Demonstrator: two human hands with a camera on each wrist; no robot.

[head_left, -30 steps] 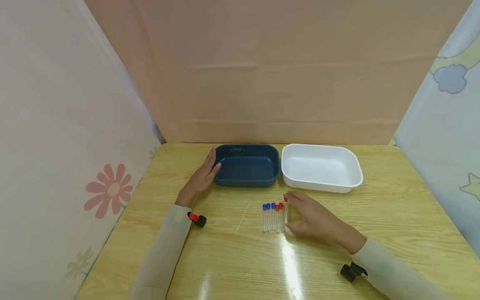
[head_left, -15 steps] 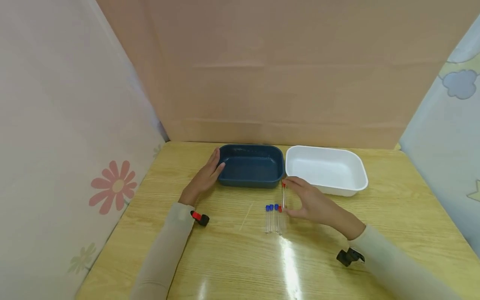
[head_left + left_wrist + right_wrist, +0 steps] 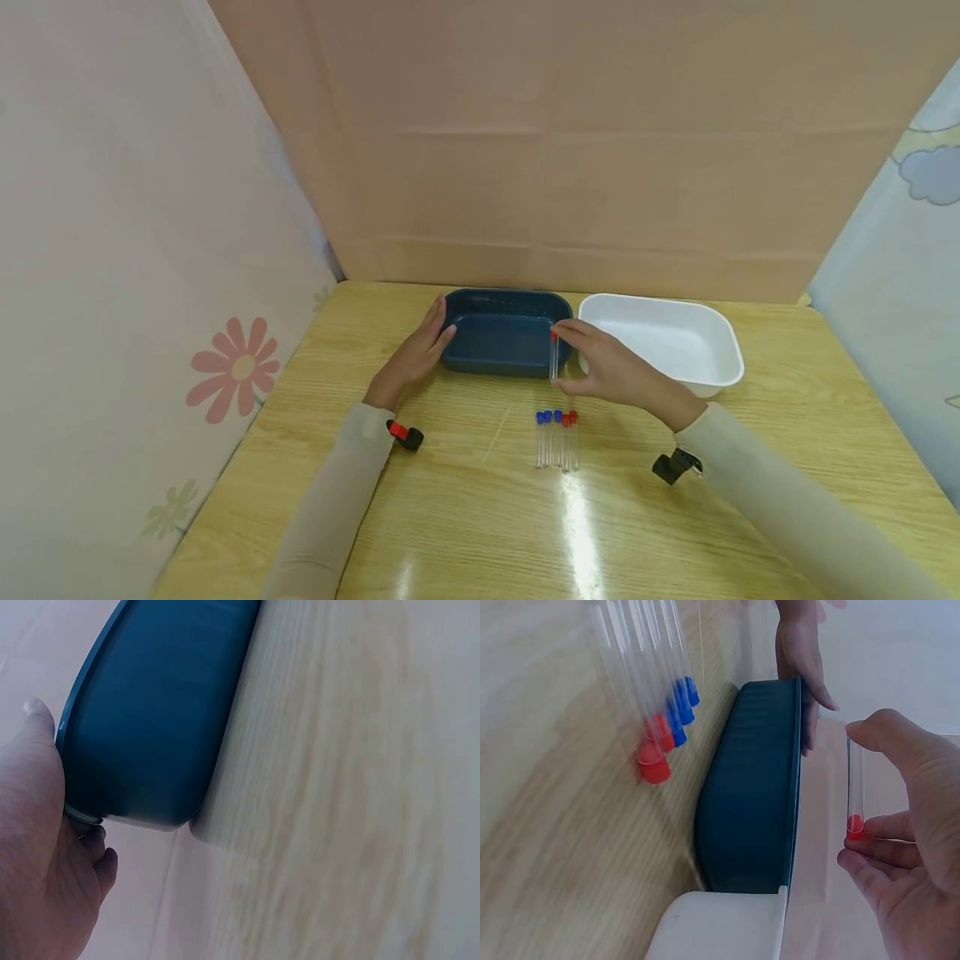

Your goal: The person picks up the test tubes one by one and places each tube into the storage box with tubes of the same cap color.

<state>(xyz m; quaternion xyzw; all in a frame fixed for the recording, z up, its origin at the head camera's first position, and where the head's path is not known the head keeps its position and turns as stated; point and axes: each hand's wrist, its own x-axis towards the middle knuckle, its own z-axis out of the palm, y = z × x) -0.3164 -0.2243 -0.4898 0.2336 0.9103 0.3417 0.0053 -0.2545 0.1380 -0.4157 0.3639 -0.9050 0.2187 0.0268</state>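
Observation:
In the head view, my right hand (image 3: 618,371) pinches a clear test tube (image 3: 554,358) with a red cap between thumb and fingers. The tube stands nearly upright in front of the right end of a dark blue tub (image 3: 495,365). The right wrist view shows my thumb at the bottom of this held tube (image 3: 856,780) and the fingers at its cap. Against the tub's left end rests my left hand (image 3: 412,354), its fingers along the outside and the thumb at the rim. Several capped test tubes (image 3: 557,446), some blue and some red, lie side by side on the table.
A white tub (image 3: 667,337) stands just right of the blue one. Both are near the back edge of the wooden table (image 3: 450,517), below a plain backdrop (image 3: 570,167). Patterned cloth (image 3: 135,250) hangs at the sides.
My right hand has lifted the red-capped test tube from the right end of the row and carried it up and left to the blue tub. My left hand stays at the tub's end.

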